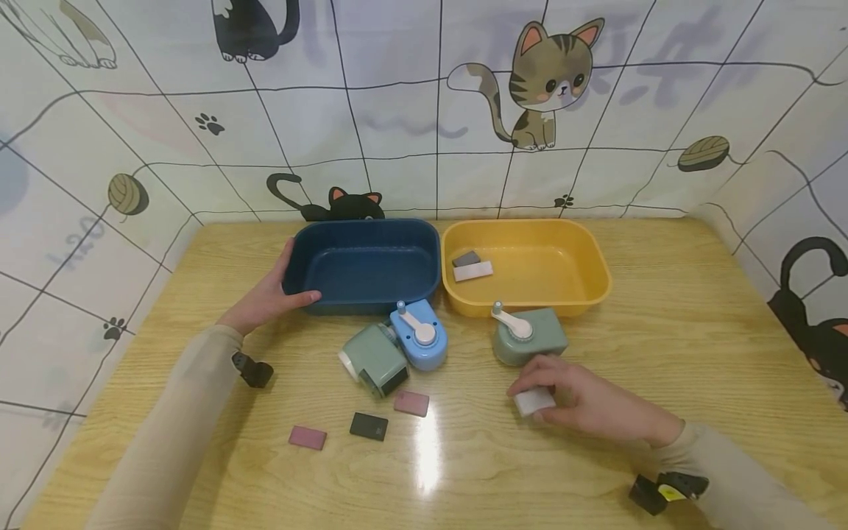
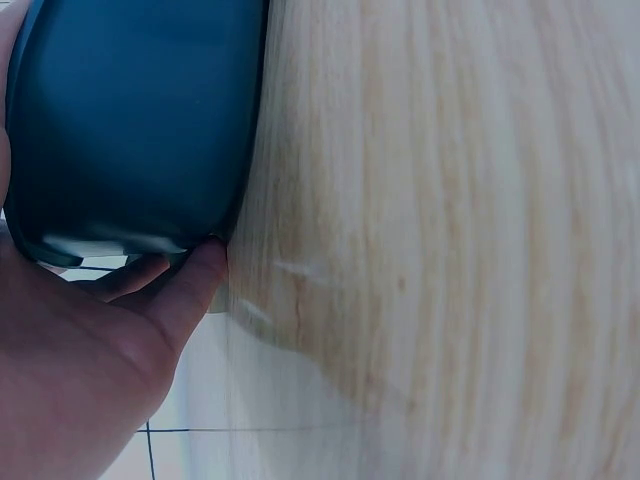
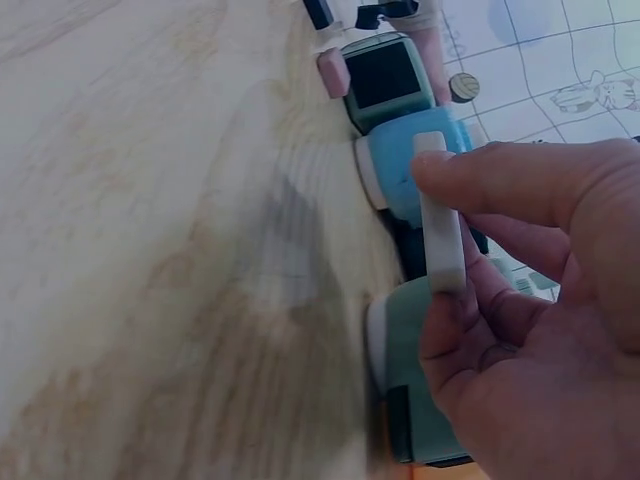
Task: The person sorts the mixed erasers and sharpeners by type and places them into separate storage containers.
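Observation:
My right hand [image 1: 573, 397] pinches a white eraser [image 1: 534, 401] between thumb and fingers, close in front of a green crank pencil sharpener [image 1: 539, 335]. In the right wrist view the eraser [image 3: 441, 225] is seen edge-on, overlapping a blue crank sharpener [image 3: 405, 165]. At the left end of a dark blue bin [image 1: 367, 305], my left hand [image 1: 265, 294] grips the bin, thumb over the front rim and fingers along the side. The left wrist view shows fingers [image 2: 195, 285] against the bin's wall. A second green sharpener [image 1: 374, 358] leans beside the blue one.
Right of the blue bin, touching it, stands a yellow bin [image 1: 550, 269] holding a grey eraser [image 1: 467, 258] and a white eraser [image 1: 473, 271]. Nearer lie a pink eraser [image 1: 411, 403], a black eraser [image 1: 368, 426] and another pink eraser [image 1: 308, 437]. A cat-patterned cloth [image 1: 397, 125] borders the table.

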A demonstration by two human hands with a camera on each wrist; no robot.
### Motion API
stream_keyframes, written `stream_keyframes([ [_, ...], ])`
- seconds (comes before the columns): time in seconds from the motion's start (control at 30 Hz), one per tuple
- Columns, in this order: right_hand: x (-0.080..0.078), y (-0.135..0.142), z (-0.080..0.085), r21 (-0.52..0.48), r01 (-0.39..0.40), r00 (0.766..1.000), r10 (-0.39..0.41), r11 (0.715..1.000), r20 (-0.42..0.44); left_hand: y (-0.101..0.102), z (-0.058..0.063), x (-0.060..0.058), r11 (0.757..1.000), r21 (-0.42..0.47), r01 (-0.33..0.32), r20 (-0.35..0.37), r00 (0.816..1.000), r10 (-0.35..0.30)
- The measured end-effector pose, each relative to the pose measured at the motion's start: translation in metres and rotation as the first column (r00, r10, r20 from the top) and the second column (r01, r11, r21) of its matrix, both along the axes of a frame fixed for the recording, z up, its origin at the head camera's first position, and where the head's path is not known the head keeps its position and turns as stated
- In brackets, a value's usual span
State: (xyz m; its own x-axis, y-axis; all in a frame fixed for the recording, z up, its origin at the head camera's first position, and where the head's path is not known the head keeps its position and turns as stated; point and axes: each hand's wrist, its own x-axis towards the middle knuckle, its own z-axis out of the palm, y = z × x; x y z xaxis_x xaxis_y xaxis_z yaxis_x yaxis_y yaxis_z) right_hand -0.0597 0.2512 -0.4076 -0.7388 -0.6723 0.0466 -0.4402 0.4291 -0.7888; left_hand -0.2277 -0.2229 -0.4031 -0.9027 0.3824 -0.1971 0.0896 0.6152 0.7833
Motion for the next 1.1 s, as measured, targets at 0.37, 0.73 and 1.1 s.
stream_keyframes([
  [0.37, -0.002, -0.004, 0.018, 0.024, 0.006, 1.000, -0.006, 1.000, -0.019, -0.002, -0.004, -0.003, 1.000, -0.005, -0.007, 0.009, 1.000, 0.007],
  [0.73, -0.005, -0.004, 0.029, 0.011, 0.017, 0.999, -0.017, 1.000, -0.031, -0.006, -0.011, -0.003, 1.000, 0.012, -0.007, -0.009, 1.000, 0.007],
  [1.1, -0.013, 0.008, 0.044, -0.014, 0.060, 0.992, -0.061, 0.998, -0.109, -0.005, -0.011, -0.006, 1.000, -0.003, -0.008, -0.020, 1.000, 0.008],
])
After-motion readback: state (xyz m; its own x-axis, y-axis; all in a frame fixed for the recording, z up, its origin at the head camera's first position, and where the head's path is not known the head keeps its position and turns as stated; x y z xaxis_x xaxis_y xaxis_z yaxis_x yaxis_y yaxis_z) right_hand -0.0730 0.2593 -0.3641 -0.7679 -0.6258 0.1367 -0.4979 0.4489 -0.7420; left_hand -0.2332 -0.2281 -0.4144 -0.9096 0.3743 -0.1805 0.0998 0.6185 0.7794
